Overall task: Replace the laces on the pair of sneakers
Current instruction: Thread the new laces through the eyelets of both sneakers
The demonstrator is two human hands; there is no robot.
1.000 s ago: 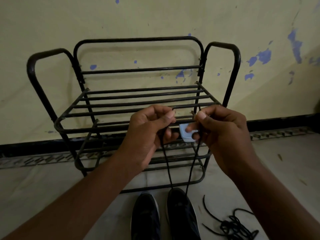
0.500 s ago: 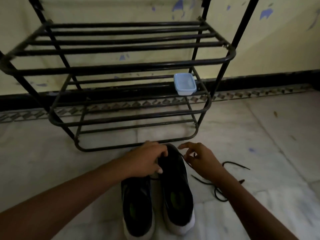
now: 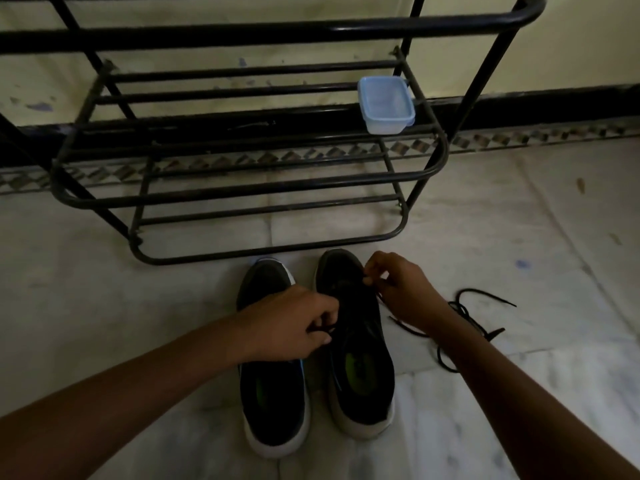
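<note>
Black on black makes the lacing hard to read. The right sneaker [image 3: 360, 344] and the left sneaker [image 3: 273, 407] stand side by side on the pale stone floor [image 3: 104, 306], toes toward a dark metal rack [image 3: 242, 183]. Both forearms reach in from the bottom corners. The left hand [image 3: 294, 327] lies knuckles up across the middle of the left sneaker and covers it. Its fingers are curled in, and its thumb and fingertips pinch a dark lace [image 3: 320, 330] at the right sneaker's inner edge. The right hand [image 3: 405, 292] hangs over that shoe's outer forefoot, forefinger and thumb closed on a thin dark strand, the other fingers loosely bent. Whether both hands hold one lace cannot be told, as its path through the eyelets is lost in shadow. A loose lace [image 3: 464, 313] lies tangled on the floor just beside the right wrist, partly hidden by the forearm. A small pale-blue plastic container [image 3: 386, 105] sits at the right end of a rack shelf. The rack's top is cut off.
</note>
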